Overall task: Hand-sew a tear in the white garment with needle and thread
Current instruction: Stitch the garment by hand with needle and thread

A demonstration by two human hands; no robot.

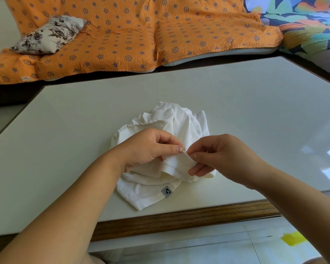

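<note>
1. The white garment (179, 126) lies crumpled on the pale surface (236, 103), toward its near edge.
2. A grey label (167, 191) sits on the garment's near hem.
3. The left hand (147, 149) holds a raised fold of the garment; the grip is narrow, with thumb and forefinger pinching the cloth.
4. The right hand (223, 157) meets the same fold from the garment's other side. Its grip is narrow, pinching the cloth, fingertips almost touching the left thumb. Any needle there is too small to tell.
5. Beyond the garment, past the surface, an orange patterned sofa cover (122, 35) carries a floral cushion (50, 35).
</note>
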